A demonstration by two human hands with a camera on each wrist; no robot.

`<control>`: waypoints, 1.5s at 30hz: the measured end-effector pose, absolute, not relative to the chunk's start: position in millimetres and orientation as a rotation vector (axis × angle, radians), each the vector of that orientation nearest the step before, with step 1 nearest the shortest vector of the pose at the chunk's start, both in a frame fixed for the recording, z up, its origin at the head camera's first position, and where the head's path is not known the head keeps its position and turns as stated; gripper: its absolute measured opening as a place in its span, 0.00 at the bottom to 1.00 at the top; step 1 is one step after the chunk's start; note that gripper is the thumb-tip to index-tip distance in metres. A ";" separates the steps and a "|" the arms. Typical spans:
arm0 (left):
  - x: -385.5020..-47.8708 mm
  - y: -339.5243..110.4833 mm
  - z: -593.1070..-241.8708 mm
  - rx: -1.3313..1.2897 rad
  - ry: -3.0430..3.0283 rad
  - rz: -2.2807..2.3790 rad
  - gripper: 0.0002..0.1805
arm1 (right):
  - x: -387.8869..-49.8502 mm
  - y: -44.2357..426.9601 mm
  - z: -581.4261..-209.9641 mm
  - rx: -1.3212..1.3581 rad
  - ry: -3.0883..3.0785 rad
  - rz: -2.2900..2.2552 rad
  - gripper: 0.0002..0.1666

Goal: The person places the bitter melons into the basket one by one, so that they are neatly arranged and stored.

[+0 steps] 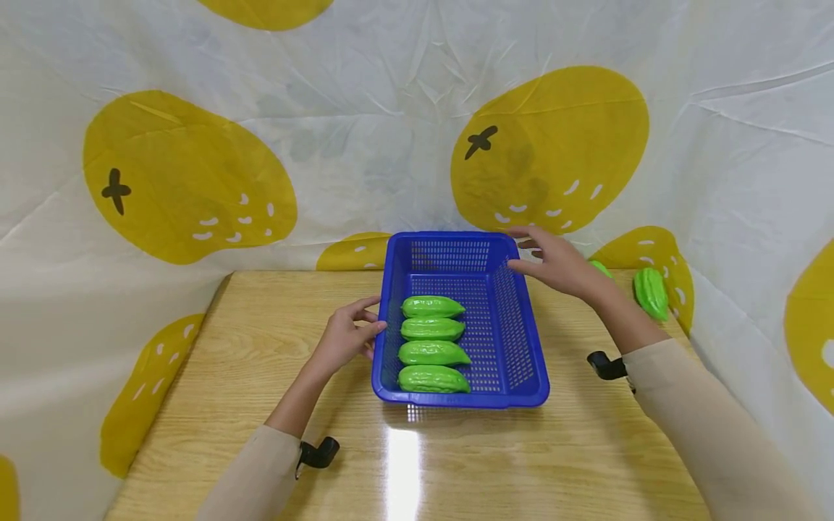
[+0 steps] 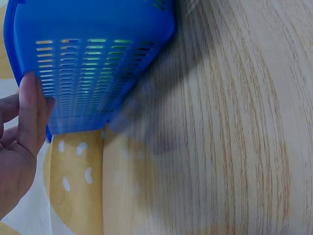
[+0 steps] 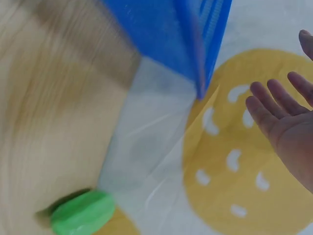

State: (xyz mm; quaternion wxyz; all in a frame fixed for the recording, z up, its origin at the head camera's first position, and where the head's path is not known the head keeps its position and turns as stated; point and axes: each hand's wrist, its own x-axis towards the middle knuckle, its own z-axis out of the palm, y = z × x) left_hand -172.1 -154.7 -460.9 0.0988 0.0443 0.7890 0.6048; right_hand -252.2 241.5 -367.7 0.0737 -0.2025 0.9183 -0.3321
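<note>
Blue basket [image 1: 449, 399] | left hand [image 1: 348, 333] pinches its left rim | right hand [image 1: 555, 263] spread, empty, beside far-right corner

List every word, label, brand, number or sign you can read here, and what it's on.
None: no readable text in any view.
The blue basket, green gourds and wooden table show no lettering.
The dark cross marks on the patterned cloth look like decoration, not writing.
Any print on the black wrist devices is too small to make out.
</note>
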 end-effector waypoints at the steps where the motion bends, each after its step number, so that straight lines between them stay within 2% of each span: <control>1: -172.2 -154.6 -460.6 0.132 2.334 1.788 0.31 | -252.1 247.3 -368.9 -0.581 2.764 -1.003 0.40; 13: -172.7 -154.6 -459.8 0.126 2.335 1.802 0.31 | -254.1 315.9 -392.3 -0.360 2.808 -1.020 0.48; 22: -171.8 -155.4 -461.4 0.138 2.332 1.810 0.31 | -256.3 355.0 -417.0 -0.185 2.935 -0.931 0.50; 30: -171.0 -155.5 -462.8 0.147 2.330 1.812 0.31 | -257.9 376.4 -439.6 -0.066 2.906 -0.954 0.56; 45: -171.7 -154.7 -462.4 0.153 2.343 1.796 0.31 | -264.2 392.8 -483.3 0.048 2.838 -0.922 0.60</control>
